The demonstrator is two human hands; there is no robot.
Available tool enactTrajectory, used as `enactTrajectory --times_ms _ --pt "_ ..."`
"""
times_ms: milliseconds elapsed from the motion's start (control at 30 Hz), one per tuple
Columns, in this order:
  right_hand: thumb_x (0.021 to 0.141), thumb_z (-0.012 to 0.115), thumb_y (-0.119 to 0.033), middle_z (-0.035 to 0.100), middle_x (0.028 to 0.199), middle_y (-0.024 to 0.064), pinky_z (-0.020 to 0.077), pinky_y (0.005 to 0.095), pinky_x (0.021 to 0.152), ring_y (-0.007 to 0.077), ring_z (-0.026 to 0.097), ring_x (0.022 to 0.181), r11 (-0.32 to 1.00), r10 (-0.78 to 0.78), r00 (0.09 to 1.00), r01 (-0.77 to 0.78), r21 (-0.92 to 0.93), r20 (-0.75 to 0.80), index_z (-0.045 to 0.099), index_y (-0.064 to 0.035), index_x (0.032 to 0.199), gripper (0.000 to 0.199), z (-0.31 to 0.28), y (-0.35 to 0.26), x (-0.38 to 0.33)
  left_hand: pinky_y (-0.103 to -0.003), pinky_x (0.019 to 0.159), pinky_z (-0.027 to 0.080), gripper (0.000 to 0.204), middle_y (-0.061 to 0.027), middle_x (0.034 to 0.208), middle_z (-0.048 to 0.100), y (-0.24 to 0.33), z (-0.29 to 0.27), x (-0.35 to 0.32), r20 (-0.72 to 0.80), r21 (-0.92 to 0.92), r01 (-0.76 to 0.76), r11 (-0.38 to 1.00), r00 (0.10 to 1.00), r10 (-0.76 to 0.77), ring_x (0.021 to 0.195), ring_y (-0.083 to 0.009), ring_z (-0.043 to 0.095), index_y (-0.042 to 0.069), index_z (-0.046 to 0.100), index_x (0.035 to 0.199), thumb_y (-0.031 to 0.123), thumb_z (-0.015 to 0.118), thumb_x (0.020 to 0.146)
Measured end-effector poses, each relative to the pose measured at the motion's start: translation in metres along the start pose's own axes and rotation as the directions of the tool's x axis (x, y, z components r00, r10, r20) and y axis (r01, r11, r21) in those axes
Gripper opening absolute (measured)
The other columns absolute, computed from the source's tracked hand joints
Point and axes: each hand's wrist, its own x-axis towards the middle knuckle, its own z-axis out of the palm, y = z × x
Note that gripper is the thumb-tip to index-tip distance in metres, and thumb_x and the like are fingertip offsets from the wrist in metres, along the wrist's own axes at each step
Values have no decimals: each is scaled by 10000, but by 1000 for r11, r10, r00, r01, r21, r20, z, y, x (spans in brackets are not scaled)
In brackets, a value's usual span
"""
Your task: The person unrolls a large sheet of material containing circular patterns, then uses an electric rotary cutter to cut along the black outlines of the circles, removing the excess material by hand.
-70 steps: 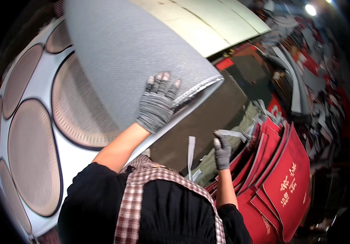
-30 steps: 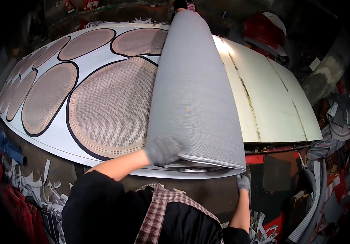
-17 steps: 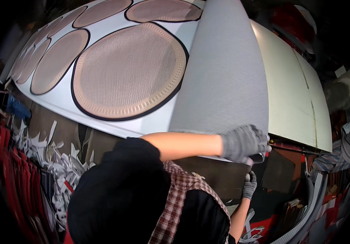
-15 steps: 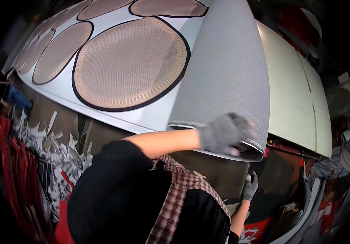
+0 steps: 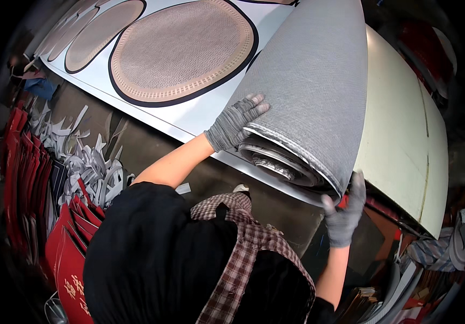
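A thick roll of grey sheet material lies along the table, its near end showing wound layers. My left hand, in a grey knit glove with bare fingertips, lies against the left side of that end, fingers stretched out over the roll. At the roll's near right corner is my right hand, gloved alike, with thumb and fingers apart; whether it touches the edge I cannot tell. Left of the roll, the white sheet lies flat, printed with large beige oval mats edged in black.
To the right of the roll runs a pale table top. White trimmings are heaped on the left beside stacked red mats. Another red mat stands nearer me. A striped cloth bundle sits under the table's right corner.
My left hand has moved from the roll's near end to its left side. My right hand has risen from below to the right corner. The view has shifted, and the wound layers now show.
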Motion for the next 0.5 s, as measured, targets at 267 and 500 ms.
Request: enactTrajectory --times_ms 267,500 --pt "627 678 -103 428 1300 224 336 463 1031 385 430 1206 925 -260 911 331 -189 320 408 6 1281 716 39 -6 88 -432 1088 251 585 -172 1359 433 41 21 35 -75 -160 61 985 994 -74 1294 -341 366 53 468 1312 375 508 826" --pt "656 642 -39 541 1205 194 433 400 943 349 539 1095 952 4 993 32 -306 116 480 -42 1253 618 -5 157 -13 -426 1104 211 572 -134 1398 383 139 81 115 307 120 -364 924 898 315 1317 -291 332 83 383 1355 349 478 857"
